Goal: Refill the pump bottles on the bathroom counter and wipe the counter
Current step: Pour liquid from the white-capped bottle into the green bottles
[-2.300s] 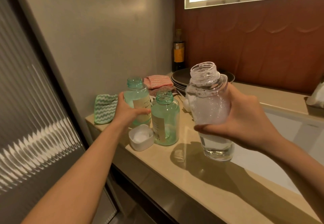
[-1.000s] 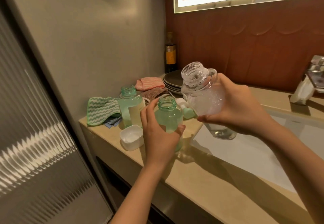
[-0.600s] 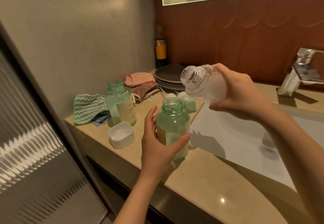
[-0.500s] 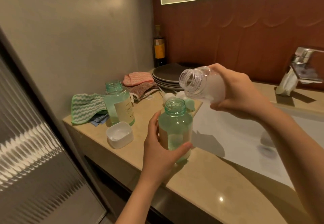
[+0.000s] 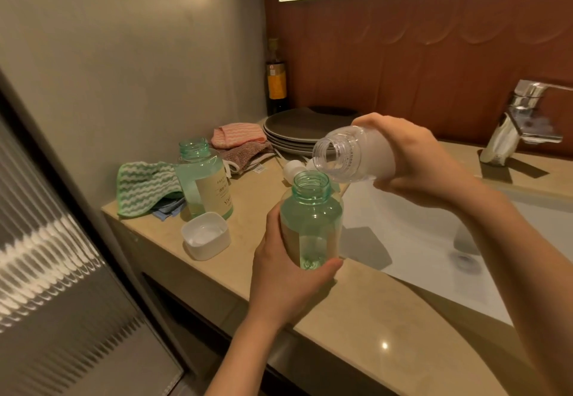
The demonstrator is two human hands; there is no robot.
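My left hand (image 5: 279,281) grips a green uncapped bottle (image 5: 311,222) and holds it above the beige counter (image 5: 356,309). My right hand (image 5: 412,163) grips a clear refill bottle (image 5: 350,158), tipped on its side with its open mouth just over the green bottle's neck. A second green uncapped bottle (image 5: 204,178) with a label stands further left on the counter. White pump tops (image 5: 293,167) lie behind the held bottle, partly hidden.
A white square dish (image 5: 206,236) sits near the counter's front edge. A green striped cloth (image 5: 144,188), pink and brown cloths (image 5: 240,139), stacked dark plates (image 5: 297,130) and a dark bottle (image 5: 276,79) line the back left. The white sink (image 5: 418,240) and chrome tap (image 5: 527,116) lie right.
My left hand moved from the far green bottle to the near one and lifted it. My right hand tipped the clear bottle down until its mouth reached the green bottle's neck.
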